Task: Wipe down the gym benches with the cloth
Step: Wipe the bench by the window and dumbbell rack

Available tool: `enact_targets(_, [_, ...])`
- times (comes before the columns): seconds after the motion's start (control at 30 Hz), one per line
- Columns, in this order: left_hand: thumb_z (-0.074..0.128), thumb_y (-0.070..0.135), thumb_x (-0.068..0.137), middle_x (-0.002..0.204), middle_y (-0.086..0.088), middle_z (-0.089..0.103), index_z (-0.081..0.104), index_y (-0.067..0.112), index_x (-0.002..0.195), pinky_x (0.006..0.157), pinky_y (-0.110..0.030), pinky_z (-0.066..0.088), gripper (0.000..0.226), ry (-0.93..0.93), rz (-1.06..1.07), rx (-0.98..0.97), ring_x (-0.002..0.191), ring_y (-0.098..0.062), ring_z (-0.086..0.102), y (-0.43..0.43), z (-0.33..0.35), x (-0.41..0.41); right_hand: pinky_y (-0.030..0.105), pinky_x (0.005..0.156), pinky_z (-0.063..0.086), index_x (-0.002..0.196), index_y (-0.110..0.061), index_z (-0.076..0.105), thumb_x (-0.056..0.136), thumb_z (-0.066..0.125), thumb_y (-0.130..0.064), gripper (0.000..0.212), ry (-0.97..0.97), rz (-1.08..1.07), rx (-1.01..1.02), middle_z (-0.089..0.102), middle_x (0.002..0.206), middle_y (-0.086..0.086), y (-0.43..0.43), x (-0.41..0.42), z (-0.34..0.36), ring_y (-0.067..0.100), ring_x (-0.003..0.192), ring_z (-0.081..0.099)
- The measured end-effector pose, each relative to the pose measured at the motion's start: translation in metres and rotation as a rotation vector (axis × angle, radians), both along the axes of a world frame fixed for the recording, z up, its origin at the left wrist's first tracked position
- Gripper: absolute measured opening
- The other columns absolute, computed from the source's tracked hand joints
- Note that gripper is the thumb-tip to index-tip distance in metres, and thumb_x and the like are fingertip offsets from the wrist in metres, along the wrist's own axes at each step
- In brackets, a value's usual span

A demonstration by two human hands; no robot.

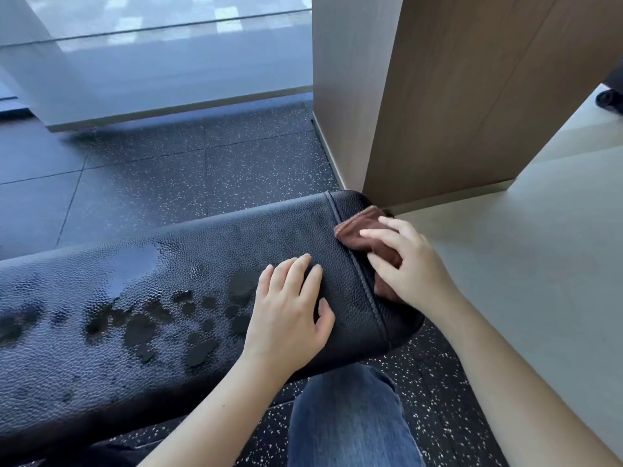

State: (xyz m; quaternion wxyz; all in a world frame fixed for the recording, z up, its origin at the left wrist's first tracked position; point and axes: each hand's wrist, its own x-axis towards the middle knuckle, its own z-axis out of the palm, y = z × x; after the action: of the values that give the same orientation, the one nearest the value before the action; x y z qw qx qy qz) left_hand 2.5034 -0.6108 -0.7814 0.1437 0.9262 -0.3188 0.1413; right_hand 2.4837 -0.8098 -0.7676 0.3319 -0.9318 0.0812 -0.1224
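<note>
A black padded gym bench point(209, 264) runs from the lower left to the centre right, its textured top marked with wet patches and dark droplets. A brown cloth point(360, 230) lies on the bench's right end, past the stitched seam. My right hand point(408, 264) presses flat on the cloth, covering most of it. My left hand point(290, 305) rests on the bench just left of the seam, fingers spread, holding nothing.
A wood-panelled column point(455, 96) stands right behind the bench's end. Pale floor point(539, 264) lies to the right, black speckled rubber flooring point(168, 170) beyond and below the bench. A glass wall point(151, 62) is at the back. My jeans-clad leg point(347, 423) is below the bench.
</note>
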Motion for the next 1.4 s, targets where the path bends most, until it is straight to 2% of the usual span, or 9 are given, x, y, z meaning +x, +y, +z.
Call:
enact_targets(0.17, [0.045,0.028,0.078,0.120,-0.013,0.061,0.066,0.005,0.109,0.100,-0.045,0.031,0.044,0.006,-0.004,0.002,0.111,-0.030,0.052,0.000,0.001,-0.001,0.021,0.098,0.033,0.112,-0.028,0.066,0.083,0.066,-0.023,0.029,0.009,-0.079,0.224,0.058,0.124,0.000,-0.017,0.050,-0.002,0.011,0.112,0.053])
enact_targets(0.27, [0.045,0.028,0.079,0.120,-0.013,0.061,0.066,0.005,0.109,0.100,-0.044,0.030,0.044,-0.003,-0.004,-0.003,0.112,-0.028,0.049,0.000,0.000,0.000,0.035,0.099,0.045,0.108,-0.028,0.067,0.082,0.060,-0.030,0.027,0.053,-0.046,0.473,0.067,0.113,-0.005,-0.036,0.085,-0.007,0.012,0.107,0.061])
enact_targets(0.4, [0.044,0.028,0.079,0.121,-0.013,0.060,0.065,0.004,0.109,0.101,-0.044,0.029,0.044,0.003,0.000,-0.001,0.112,-0.028,0.049,-0.001,0.000,0.001,0.030,0.077,0.048,0.109,-0.023,0.066,0.086,0.057,-0.019,0.025,0.037,-0.060,0.642,0.070,0.104,0.004,-0.039,0.067,-0.008,0.015,0.092,0.064])
enact_targets(0.57, [0.044,0.030,0.080,0.120,-0.014,0.061,0.065,0.004,0.109,0.101,-0.044,0.029,0.044,0.006,0.008,0.021,0.111,-0.028,0.049,-0.004,0.001,0.000,0.010,0.075,0.046,0.109,-0.029,0.065,0.091,0.056,-0.009,0.029,-0.011,-0.065,0.685,0.066,0.104,-0.012,-0.041,0.002,-0.020,-0.003,0.091,0.060])
enact_targets(0.63, [0.045,0.030,0.080,0.120,-0.014,0.060,0.065,0.004,0.109,0.101,-0.045,0.029,0.044,0.003,0.008,0.028,0.111,-0.029,0.051,-0.005,0.001,0.000,0.015,0.074,0.048,0.108,-0.032,0.065,0.091,0.057,-0.012,0.027,-0.002,-0.050,0.687,0.066,0.103,-0.015,-0.041,0.009,-0.019,-0.004,0.089,0.061])
enact_targets(0.8, [0.045,0.030,0.080,0.119,-0.013,0.061,0.066,0.004,0.107,0.100,-0.045,0.031,0.043,-0.007,0.012,0.005,0.109,-0.030,0.054,-0.005,0.000,0.000,0.028,0.100,0.042,0.108,-0.023,0.066,0.092,0.052,-0.043,0.030,0.004,-0.050,0.667,0.067,0.110,-0.009,-0.041,0.084,-0.015,0.007,0.106,0.060])
enact_targets(1.13, [0.046,0.030,0.080,0.119,-0.013,0.060,0.065,0.004,0.107,0.100,-0.045,0.031,0.042,0.002,0.011,0.005,0.110,-0.030,0.051,-0.006,-0.001,0.002,0.006,0.078,0.042,0.104,-0.030,0.065,0.093,0.053,-0.011,0.025,-0.033,-0.105,0.738,0.067,0.104,-0.014,-0.036,0.006,-0.019,-0.008,0.093,0.060])
enact_targets(1.27, [0.046,0.029,0.079,0.119,-0.014,0.060,0.065,0.003,0.106,0.099,-0.045,0.032,0.042,-0.014,0.001,-0.008,0.110,-0.030,0.049,-0.005,-0.002,0.002,0.013,0.077,0.047,0.105,-0.028,0.066,0.091,0.055,-0.016,0.021,0.013,-0.103,0.599,0.068,0.101,-0.007,-0.038,0.057,-0.009,0.003,0.088,0.061])
enact_targets(1.4, [0.046,0.029,0.080,0.119,-0.014,0.060,0.064,0.003,0.106,0.098,-0.047,0.034,0.041,-0.024,0.005,-0.027,0.109,-0.030,0.050,-0.004,-0.003,0.002,0.017,0.067,0.047,0.110,-0.020,0.062,0.093,0.054,-0.021,0.019,0.119,-0.096,0.681,0.066,0.090,-0.007,-0.046,0.107,-0.006,0.002,0.075,0.059])
